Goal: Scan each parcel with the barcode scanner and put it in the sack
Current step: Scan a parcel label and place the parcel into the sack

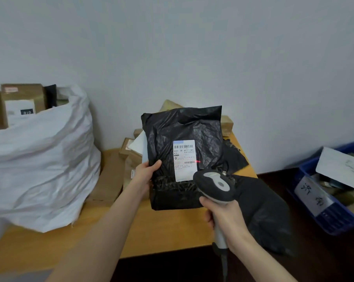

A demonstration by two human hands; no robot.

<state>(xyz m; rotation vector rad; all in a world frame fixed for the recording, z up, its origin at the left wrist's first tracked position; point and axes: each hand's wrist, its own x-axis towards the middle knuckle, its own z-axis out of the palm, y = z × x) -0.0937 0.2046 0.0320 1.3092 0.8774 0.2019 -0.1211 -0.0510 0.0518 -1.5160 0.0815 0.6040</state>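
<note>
My left hand (144,175) grips the left edge of a black plastic parcel (184,131), held upright above the wooden table (151,231) with its white label (184,159) facing me. In my right hand (225,218) is a grey and black barcode scanner (214,185), gripped by its handle, with its head just below the label. A red laser line lies on the label's lower barcode. The large white sack (39,165) stands on the table's left side, and brown boxes show inside its open top.
Several brown and white parcels (131,155) are piled behind the held parcel against the wall. Another black bag parcel (265,212) lies at the table's right edge. A blue crate (312,208) with papers and packets sits at the far right.
</note>
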